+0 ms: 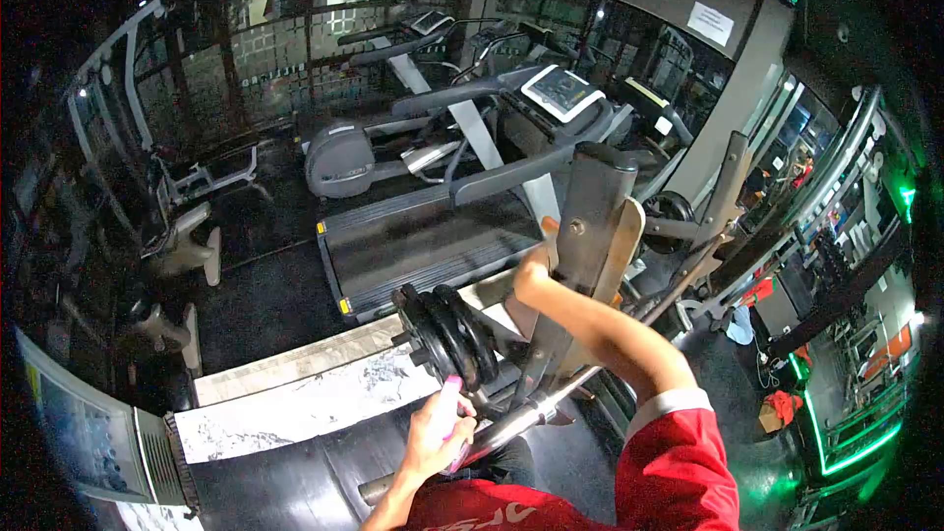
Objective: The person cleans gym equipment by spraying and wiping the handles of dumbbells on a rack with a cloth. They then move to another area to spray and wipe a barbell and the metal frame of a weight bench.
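My left hand [440, 438] is closed around a slim pink object [451, 395] whose kind I cannot make out. It is just below several black weight plates [447, 334] stacked on a peg. Beside it a metal barbell [526, 420] runs up to the right. My right arm reaches forward to a dark rack upright [587, 221]. My right hand [536, 261] is at the upright's far left side, its fingers mostly hidden behind it. Whether it holds anything does not show.
A treadmill [433, 246] stands ahead, past a marble-patterned ledge [305, 403]. Weight benches [192, 246] are to the left. A glass-fronted cooler [93, 433] stands at the lower left. Another rack upright [726, 182] rises on the right. A box with red cloth [779, 413] lies on the floor.
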The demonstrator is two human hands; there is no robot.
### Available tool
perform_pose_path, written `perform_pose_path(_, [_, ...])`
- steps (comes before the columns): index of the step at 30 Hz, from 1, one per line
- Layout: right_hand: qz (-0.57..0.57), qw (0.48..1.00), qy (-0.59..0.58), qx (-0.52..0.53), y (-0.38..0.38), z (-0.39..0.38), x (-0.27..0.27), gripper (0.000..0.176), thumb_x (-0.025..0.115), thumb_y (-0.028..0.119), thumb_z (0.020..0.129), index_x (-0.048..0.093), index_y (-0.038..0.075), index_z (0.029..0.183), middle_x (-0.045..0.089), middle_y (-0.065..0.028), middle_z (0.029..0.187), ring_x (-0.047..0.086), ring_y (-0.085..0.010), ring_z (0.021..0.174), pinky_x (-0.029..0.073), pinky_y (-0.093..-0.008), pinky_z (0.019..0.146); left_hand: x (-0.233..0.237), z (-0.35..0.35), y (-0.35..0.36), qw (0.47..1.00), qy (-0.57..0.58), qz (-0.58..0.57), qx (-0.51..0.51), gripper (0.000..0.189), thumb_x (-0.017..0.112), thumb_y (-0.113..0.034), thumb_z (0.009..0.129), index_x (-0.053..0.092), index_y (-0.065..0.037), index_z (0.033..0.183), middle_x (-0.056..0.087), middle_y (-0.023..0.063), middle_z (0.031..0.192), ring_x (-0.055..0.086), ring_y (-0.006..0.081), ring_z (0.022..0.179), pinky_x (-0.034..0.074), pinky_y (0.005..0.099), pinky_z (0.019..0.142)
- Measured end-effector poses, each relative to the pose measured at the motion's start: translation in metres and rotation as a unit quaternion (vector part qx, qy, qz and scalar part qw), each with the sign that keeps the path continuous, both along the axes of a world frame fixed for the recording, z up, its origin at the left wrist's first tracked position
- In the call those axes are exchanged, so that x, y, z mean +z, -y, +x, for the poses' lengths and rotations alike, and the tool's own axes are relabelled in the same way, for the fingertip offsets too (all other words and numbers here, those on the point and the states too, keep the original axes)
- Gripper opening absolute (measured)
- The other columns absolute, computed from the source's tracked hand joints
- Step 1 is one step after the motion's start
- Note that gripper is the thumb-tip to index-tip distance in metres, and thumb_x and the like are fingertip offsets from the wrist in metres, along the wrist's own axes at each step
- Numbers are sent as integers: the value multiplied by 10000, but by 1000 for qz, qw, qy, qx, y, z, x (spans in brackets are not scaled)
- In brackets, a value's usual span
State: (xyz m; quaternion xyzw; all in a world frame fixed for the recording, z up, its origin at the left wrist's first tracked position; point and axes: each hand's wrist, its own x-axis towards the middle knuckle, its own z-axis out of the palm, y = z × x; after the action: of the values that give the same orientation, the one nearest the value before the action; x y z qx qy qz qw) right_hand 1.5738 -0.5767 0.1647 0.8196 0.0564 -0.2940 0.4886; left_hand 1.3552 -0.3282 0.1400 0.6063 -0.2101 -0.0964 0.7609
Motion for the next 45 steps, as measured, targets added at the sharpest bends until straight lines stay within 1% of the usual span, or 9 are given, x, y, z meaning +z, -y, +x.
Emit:
perform_pose_path(3, [42,991,112,59,-2,-40,-54,411,402,309,922,570,176,1273,506,-8,1358,433,-190,1270,336,-462,961,0,-3,-9,999,-36,10,19,256,540,-18,875,459,23,1114,579,112,923,610,115,622,518,250,611])
perform_pose_path(11, [228,973,-17,-1,10,-83,-163,301,483,262,905,656,159,1128,655,-56,1118,623,-222,1023,475,-397,794,2,-9,-13,997,-43,-27,60,182,564,32,850,494,17,1017,592,75,859,614,103,606,500,240,539])
perform_pose_path(13, [449,851,111,-248,7,-84,-177,298,540,305,851,680,120,1039,667,-94,1066,662,-281,912,516,-426,786,0,-11,-13,992,-80,-62,71,186,556,34,855,486,19,1026,589,77,867,616,108,604,501,243,541])
perform_pose_path(14, [514,846,14,-145,17,-88,-179,303,491,251,878,629,87,1092,647,-174,1051,631,-337,973,507,-468,789,0,-10,-14,994,-74,-42,72,169,557,30,856,494,15,1011,589,72,862,617,107,600,501,246,546])
perform_pose_path(19, [684,718,73,-106,-23,-80,-47,338,581,304,841,581,7,1002,621,-248,1014,611,-410,919,509,-452,750,-10,-7,-12,995,-76,-31,62,163,560,25,856,498,14,1006,587,66,857,618,105,598,498,247,548])
perform_pose_path(25, [644,581,428,254,-34,-102,182,205,591,176,853,586,76,1032,584,-121,1027,591,-326,894,508,-416,731,-7,2,-2,996,-82,-32,24,197,569,26,857,491,4,1037,589,71,870,621,112,602,500,238,550])
perform_pose_path(29, [361,701,509,345,21,-85,226,306,607,176,786,586,127,1087,568,-84,1128,561,-297,1021,471,-402,833,-8,8,6,996,-70,-57,-13,226,546,9,871,467,25,1083,567,92,894,614,128,612,515,252,561])
perform_pose_path(37, [401,790,441,142,48,-70,237,295,596,128,816,575,98,1109,568,-145,1086,594,-355,941,514,-431,779,-20,14,6,999,-7,23,-39,280,519,-2,884,444,29,1152,544,105,906,597,122,633,538,272,583])
perform_pose_path(45, [658,466,517,285,54,-27,320,301,570,247,903,582,67,1144,648,-197,988,632,-352,933,485,-363,790,-26,15,6,999,-27,-15,-29,482,483,60,871,354,-10,1330,532,116,932,596,133,630,555,288,584])
